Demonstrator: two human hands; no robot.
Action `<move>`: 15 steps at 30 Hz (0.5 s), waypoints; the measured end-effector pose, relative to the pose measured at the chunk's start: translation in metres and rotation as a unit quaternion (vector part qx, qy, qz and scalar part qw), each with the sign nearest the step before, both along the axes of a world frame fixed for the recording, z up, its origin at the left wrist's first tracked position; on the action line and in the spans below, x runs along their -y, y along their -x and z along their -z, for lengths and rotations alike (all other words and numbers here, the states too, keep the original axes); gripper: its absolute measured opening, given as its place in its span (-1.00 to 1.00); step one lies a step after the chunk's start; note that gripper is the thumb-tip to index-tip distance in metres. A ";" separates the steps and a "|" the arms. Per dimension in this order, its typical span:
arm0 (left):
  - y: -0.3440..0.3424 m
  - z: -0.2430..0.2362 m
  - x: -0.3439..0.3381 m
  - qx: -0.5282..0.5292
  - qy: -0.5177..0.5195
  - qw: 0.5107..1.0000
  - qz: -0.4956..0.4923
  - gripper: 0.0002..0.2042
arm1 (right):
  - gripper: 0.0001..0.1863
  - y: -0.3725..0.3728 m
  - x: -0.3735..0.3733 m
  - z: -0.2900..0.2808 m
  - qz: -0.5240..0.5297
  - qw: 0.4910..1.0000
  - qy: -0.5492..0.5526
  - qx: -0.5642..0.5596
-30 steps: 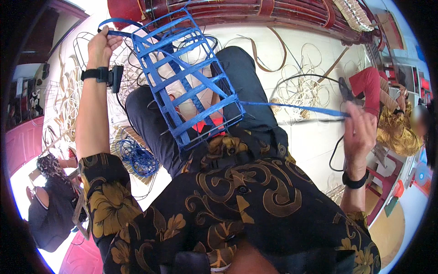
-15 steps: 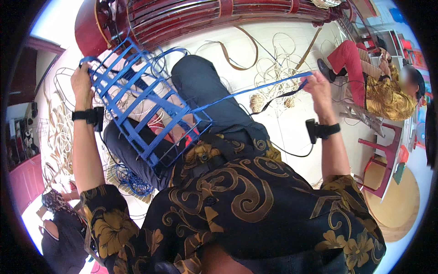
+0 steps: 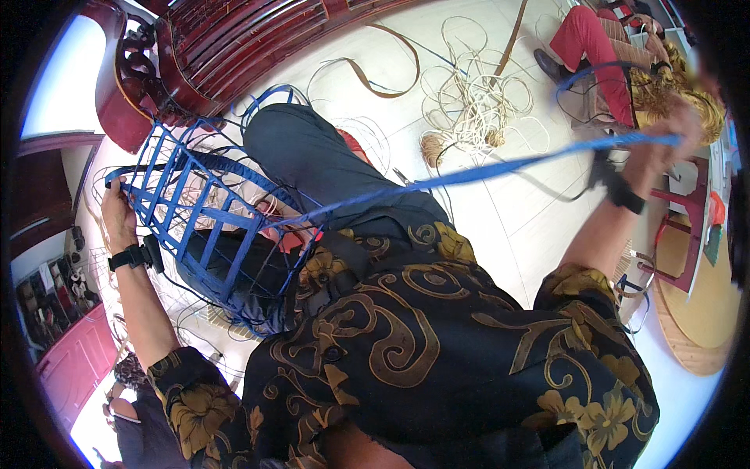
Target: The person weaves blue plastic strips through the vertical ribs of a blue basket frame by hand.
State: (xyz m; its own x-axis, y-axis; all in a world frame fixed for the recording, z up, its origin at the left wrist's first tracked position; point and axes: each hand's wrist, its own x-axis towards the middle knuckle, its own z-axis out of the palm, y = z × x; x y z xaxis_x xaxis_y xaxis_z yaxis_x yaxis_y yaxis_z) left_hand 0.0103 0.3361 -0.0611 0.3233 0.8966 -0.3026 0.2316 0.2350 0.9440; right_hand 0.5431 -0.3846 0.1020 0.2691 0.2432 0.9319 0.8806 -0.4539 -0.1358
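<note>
An open lattice basket frame of blue strips [image 3: 230, 216] leans over my left thigh. My left hand [image 3: 117, 215] is closed on its far-left edge. From the near right part of the frame a long blue strap [image 3: 500, 168] stretches taut across my lap. My right hand [image 3: 676, 134], raised far out to the right and smeared by motion, is closed around the strap's other end. A loose blue tail curls up past that hand. Dark wristbands sit on both wrists. Some of the basket's inside is hidden by its strips.
A dark red wooden bench [image 3: 234, 51] stands ahead. Tangled pale cord [image 3: 476, 102] lies on the tiled floor, with a brown strip [image 3: 383, 90] beside it. A person in red trousers [image 3: 586, 47] sits at far right, near a red stool [image 3: 686, 199]. Another person [image 3: 144, 422] is at lower left.
My right hand has swung outward and farther right, drawing out a longer length of blue strap. The basket has tilted and shifted left, with my left hand still on its edge.
</note>
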 end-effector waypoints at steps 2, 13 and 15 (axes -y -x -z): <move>0.003 0.004 -0.006 0.014 0.038 0.999 0.008 -0.83 | -0.83 -0.009 0.023 -0.037 0.021 0.998 0.036 0.041; -0.013 -0.055 -0.048 0.011 -0.080 0.991 -0.104 -0.78 | -0.57 0.071 -0.113 0.086 -0.128 0.762 0.455 -0.443; 0.007 -0.068 -0.069 0.012 -0.128 0.982 -0.137 -0.78 | -0.67 0.103 -0.177 0.095 -0.274 0.745 0.437 -0.423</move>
State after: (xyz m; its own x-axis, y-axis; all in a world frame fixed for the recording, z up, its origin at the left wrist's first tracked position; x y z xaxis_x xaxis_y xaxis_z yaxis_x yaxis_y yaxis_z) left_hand 0.0033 0.4047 0.0072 0.0630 0.9967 -0.0503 0.1688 0.0390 0.9849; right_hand 0.4397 -0.2079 0.0071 0.3064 0.9472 -0.0941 0.7334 -0.2979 -0.6111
